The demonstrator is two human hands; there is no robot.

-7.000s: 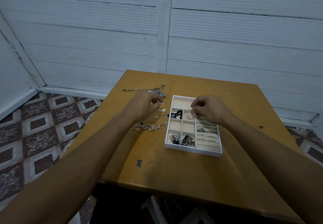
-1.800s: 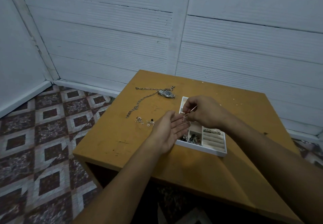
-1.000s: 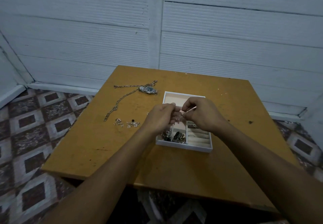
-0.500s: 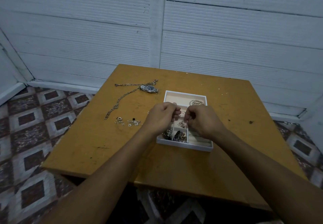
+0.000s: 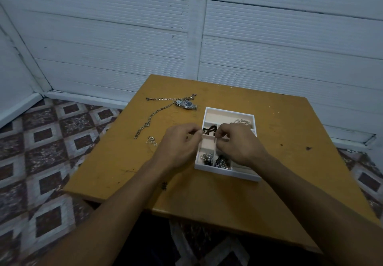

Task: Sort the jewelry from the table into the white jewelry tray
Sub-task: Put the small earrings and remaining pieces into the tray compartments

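likely the main risk is a fumble: the small piece (image 5: 215, 140) pinched over the white jewelry tray (image 5: 228, 174) is tiny, and a loose pinch could drop it into the wrong compartment or onto the black piece (image 5: 210, 131) just beyond it; a wrist brushing the tray's near rim could also shove the tray along the bench (image 5: 207, 199); the right hand (image 5: 238, 144) has thumb and forefinger closed on that pale piece, too small to identify, above the middle compartments; the left hand (image 5: 179, 144) hovers at the tray's left edge with fingers curled tight, and whether it holds anything i cannot tell; the watch (image 5: 186, 104), long chain (image 5: 152, 117) and small trinkets (image 5: 151, 140) lie unsorted on the bench, left of the tray
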